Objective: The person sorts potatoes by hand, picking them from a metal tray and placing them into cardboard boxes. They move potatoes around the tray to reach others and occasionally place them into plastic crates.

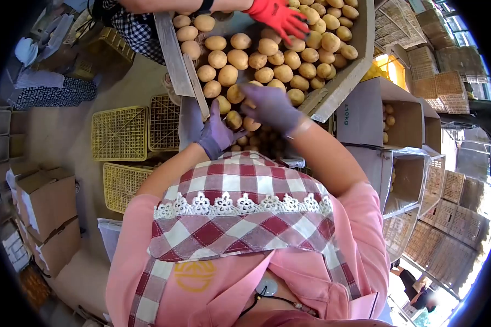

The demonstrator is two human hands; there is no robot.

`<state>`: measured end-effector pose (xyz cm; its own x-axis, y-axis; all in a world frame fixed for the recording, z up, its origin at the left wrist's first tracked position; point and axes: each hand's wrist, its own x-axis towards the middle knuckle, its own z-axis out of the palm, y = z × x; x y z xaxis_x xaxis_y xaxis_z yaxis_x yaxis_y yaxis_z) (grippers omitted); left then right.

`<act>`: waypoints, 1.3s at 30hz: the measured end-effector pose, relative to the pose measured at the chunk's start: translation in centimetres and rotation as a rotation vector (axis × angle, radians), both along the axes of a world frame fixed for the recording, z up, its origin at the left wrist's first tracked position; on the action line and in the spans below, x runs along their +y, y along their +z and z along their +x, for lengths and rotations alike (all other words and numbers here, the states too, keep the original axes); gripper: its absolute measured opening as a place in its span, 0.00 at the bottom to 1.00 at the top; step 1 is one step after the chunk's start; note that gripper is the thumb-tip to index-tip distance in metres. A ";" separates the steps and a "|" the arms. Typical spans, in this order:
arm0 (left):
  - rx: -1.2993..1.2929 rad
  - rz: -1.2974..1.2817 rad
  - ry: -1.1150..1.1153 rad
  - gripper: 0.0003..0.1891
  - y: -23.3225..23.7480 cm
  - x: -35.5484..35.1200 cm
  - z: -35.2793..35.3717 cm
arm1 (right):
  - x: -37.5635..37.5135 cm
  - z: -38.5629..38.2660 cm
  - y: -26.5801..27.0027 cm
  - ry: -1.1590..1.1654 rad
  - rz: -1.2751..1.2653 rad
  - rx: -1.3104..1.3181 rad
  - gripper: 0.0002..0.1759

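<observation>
Over the wooden tray of potatoes, right hand spreads its fingers, left hand fingers unclear (yellow crates below).

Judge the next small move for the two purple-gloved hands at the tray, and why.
Probably the right hand closes on a fruit beneath it and lifts it from the tray: it lies spread over the yellow fruits at the near edge, while the left hand sits at the rim. Whether either grips one is unclear.
</observation>
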<state>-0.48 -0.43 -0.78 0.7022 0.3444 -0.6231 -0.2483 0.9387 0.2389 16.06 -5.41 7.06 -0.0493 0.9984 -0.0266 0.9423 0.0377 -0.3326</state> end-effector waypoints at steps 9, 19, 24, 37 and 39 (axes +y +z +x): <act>0.032 0.039 0.006 0.42 -0.3 -0.9 -0.6 | -2.2 3.4 2.9 -0.231 0.495 0.331 0.29; -0.065 -0.075 0.095 0.40 -1.1 -0.4 1.4 | -36.5 20.4 7.5 -1.051 0.597 -0.838 0.30; 0.053 -0.119 0.042 0.40 0.9 -0.3 1.2 | -9.5 2.6 2.9 -0.231 0.457 0.157 0.20; 0.166 -0.123 -0.163 0.54 -0.4 0.6 -0.8 | -16.3 11.4 4.9 -0.704 0.607 -0.132 0.30; 0.155 -0.078 -0.071 0.52 -2.4 0.4 0.1 | -28.6 21.2 4.2 -1.196 0.524 -0.491 0.33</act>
<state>-0.43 0.00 -3.18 0.6168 0.2439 -0.7484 -0.1466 0.9698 0.1952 37.23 -34.00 11.25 0.7359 0.3273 0.5928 0.5060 -0.8475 -0.1603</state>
